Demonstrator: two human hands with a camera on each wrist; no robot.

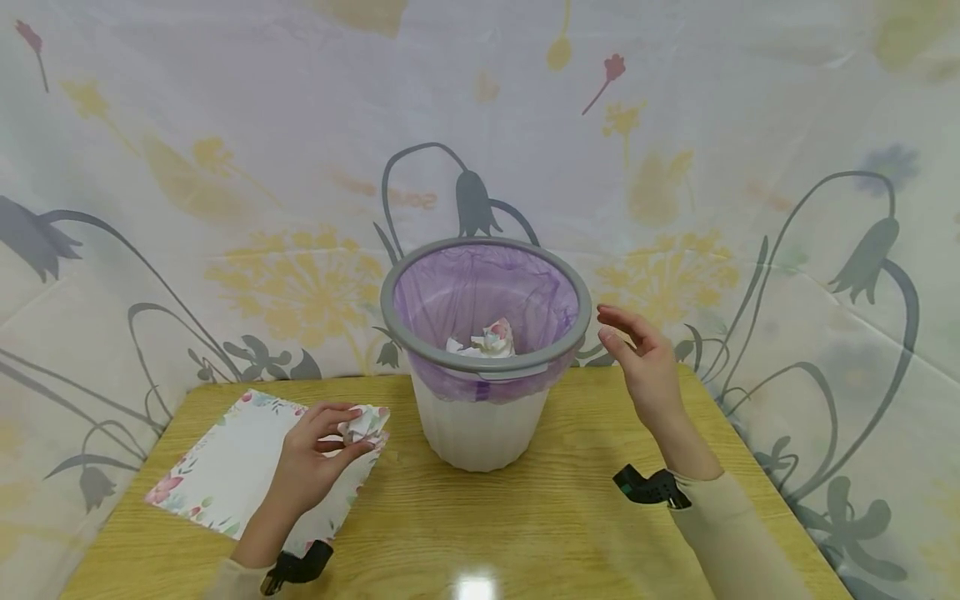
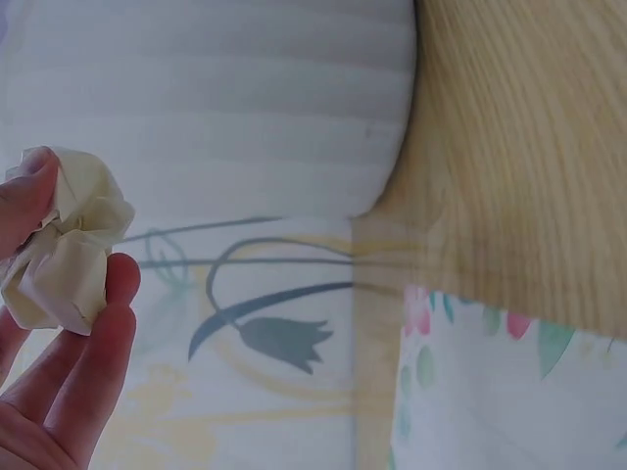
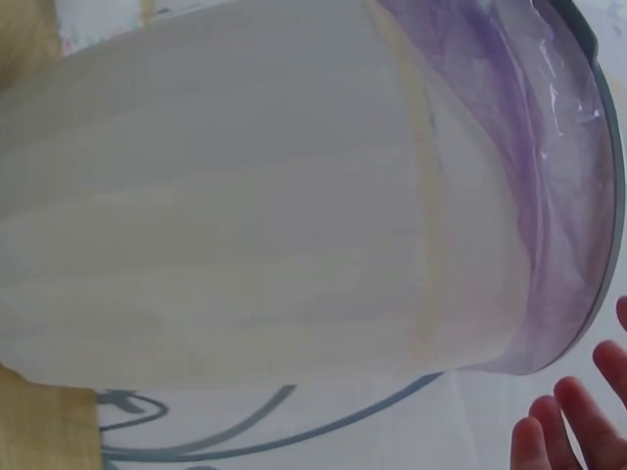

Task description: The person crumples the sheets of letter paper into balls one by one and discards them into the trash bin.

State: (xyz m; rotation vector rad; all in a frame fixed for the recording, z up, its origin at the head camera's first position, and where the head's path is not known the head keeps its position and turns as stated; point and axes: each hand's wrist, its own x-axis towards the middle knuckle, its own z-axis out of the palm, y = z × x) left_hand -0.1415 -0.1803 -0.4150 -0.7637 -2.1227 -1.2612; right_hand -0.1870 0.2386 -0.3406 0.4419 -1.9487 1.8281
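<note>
My left hand point(image 1: 310, 454) pinches a crumpled paper ball point(image 1: 364, 424) between thumb and fingertips, above the flat floral-bordered sheet; in the left wrist view the ball point(image 2: 69, 240) looks cream and tightly creased. A white trash can point(image 1: 480, 429) stands mid-table, its grey rim point(image 1: 486, 364) over a purple bag liner point(image 1: 450, 287). Inside the can lie crumpled papers point(image 1: 495, 337). My right hand point(image 1: 647, 367) hovers just right of the rim, fingers loosely bent and holding nothing; the right wrist view catches its fingertips point(image 3: 588, 416) near the rim, apart from it.
The floral-bordered paper sheet point(image 1: 232, 467) lies at the left of the wooden table point(image 1: 465, 517). A flower-printed cloth point(image 1: 300, 167) hangs behind the table. Black straps point(image 1: 651, 487) circle both wrists.
</note>
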